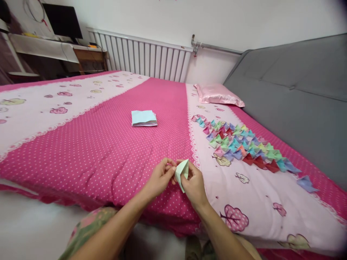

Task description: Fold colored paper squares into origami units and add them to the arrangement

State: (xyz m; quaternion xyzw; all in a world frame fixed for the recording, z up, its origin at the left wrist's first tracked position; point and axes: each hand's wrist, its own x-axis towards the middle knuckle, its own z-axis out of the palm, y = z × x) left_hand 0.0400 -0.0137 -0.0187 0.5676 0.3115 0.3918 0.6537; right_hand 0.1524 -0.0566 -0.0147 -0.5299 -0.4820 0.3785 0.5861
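A pale green folded paper (181, 172), pointed at its top and bottom, is held between my two hands above the near edge of the bed. My right hand (193, 182) grips it from the right, with the thumb pressed inside the fold. At its left edge, my left hand (164, 173) pinches the paper between thumb and fingers. A stack of square paper sheets (143, 118), light blue on top, lies farther off on the pink bedspread. To the right stand rows of several small folded paper boats (238, 142) in many colours, with one blue paper boat (307, 183) apart at the near end.
The bed (114, 144) has a pink dotted and white printed cover. A pink pillow (219, 95) lies at the far right against a grey headboard (292, 72). Behind the bed are a white radiator (141, 54) and a desk (43, 47) with a monitor (63, 21).
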